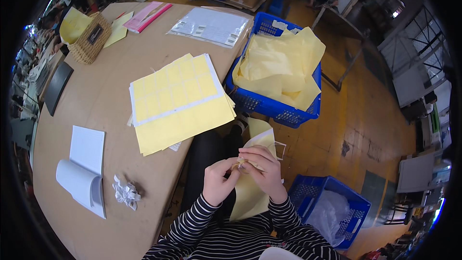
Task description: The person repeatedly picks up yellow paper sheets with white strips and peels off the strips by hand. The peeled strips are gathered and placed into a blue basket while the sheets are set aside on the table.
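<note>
My left hand (220, 181) and my right hand (263, 169) meet above my lap, fingertips pinched together. Between them is a small yellowish-white bit, too small to make out. Beneath and behind my right hand, a yellow sheet (250, 197) hangs over my lap, with a pale strip near its upper part. To the left, on the table, lies a stack of yellow sheets (178, 127); the top one bears a grid of yellow labels with a white border. A crumpled ball of white strips (126, 192) sits nearer me on the table.
An open notebook (88, 149) lies on the brown table (110, 96). A blue crate (269, 117) heaped with yellow sheets (279, 62) stands at the table's right edge. Another blue crate (357, 221) with clear plastic is at lower right. A wicker basket (90, 41) stands far left.
</note>
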`<state>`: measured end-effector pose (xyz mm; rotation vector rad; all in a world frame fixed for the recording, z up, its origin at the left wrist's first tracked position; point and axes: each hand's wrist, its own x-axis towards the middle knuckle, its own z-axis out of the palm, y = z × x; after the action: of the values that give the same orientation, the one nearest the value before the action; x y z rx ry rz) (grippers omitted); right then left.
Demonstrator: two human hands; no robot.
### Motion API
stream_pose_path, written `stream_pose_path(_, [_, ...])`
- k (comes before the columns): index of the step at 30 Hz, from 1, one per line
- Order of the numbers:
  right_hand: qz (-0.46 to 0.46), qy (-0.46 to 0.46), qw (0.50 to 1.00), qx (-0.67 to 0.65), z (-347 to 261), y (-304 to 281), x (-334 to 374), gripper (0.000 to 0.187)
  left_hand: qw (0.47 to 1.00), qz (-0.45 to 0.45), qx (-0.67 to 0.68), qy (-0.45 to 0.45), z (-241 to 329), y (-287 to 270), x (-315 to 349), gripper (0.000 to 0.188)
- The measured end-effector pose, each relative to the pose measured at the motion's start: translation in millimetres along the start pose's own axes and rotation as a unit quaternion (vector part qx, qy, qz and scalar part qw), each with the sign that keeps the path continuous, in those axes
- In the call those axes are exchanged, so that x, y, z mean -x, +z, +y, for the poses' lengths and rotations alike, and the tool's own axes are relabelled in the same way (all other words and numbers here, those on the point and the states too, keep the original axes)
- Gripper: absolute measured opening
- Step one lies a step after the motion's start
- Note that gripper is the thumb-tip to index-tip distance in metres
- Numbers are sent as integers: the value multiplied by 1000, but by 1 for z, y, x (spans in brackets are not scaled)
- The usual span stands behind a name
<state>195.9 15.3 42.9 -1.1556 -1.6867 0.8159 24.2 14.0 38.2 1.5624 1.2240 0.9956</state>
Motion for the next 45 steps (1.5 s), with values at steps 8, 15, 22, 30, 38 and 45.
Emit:
stream_pose_path(8, [-8, -39, 996, -84, 5, -6, -11, 22, 995, -35, -22, 92, 5, -14, -9, 12])
stream_pose_path(15, [-9, 55, 995, -85, -4, -4, -5, 16, 994, -57, -84, 47, 15, -11, -8, 19])
stream_pose_path(22, [185, 140, 932, -279, 10, -5, 1, 11, 998, -21, -14, 55, 13, -18, -8, 27])
stream_pose_path(30, [239, -62, 682, -688, 32, -112, 28, 10, 913, 315, 241, -92, -44, -62, -3, 12])
stream_pose_path(38, [550, 45, 689, -470, 67, -229, 107, 16, 918, 282, 269, -69, -60, -99, 7, 24])
stream_pose_path(45, [291, -37, 930, -221, 31, -148, 36, 59, 928, 328, 172, -34, -60, -95, 6, 19])
